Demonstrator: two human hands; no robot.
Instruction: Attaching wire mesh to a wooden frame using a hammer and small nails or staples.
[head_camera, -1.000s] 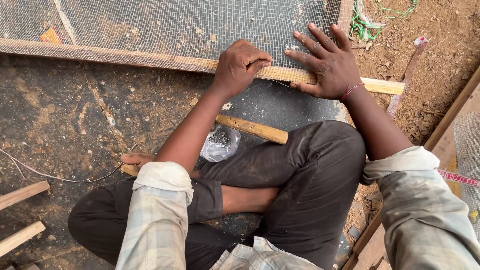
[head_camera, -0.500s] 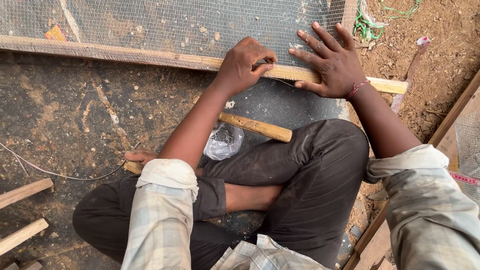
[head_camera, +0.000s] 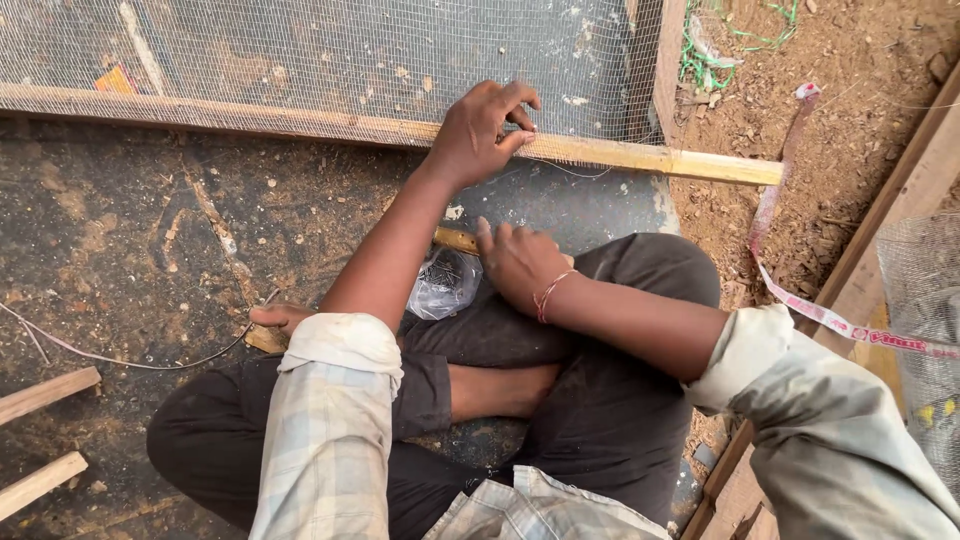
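Layout, seated at mesh frame

Wooden strip lies on mesh at 12 o'clock; left hand on strip; right hand below it, plastic bag at its 9 o'clock.

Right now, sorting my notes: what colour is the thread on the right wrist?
Red-orange thread, head view.

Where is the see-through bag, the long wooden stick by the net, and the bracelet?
Clear plastic bag (head_camera: 446, 282), head view, on its crinkled middle, beside the knee.
Wooden strip (head_camera: 640, 157), head view, on its bare top face right of the left hand.
Bracelet (head_camera: 549, 294), head view, on the thin band around the right wrist.
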